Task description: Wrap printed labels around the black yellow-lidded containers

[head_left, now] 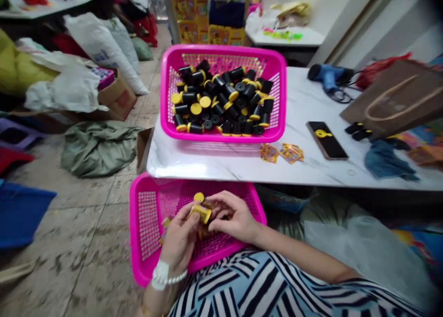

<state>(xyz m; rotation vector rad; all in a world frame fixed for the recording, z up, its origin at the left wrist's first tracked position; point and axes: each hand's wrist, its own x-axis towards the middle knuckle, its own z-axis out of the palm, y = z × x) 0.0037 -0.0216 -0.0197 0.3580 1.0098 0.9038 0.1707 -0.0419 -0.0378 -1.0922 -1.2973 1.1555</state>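
My left hand is closed on a small cylinder in a yellow printed wrapper, with the thumb pressed along its side. From the other side my right hand curls its fingers around the right end of this piece, partly covering it. A round yellow cap shows just beyond the fingers; whether it belongs to the same piece I cannot tell. Both hands are above a pink lower basket, where more yellow-wrapped pieces lie partly hidden under them. On the table, a pink upper basket holds many black cylinders with yellow caps.
Two orange printed wrappers and a phone lie on the white table. Farther right are a blue heat gun, a brown paper bag and a blue cloth. Sacks and a cardboard box stand on the left.
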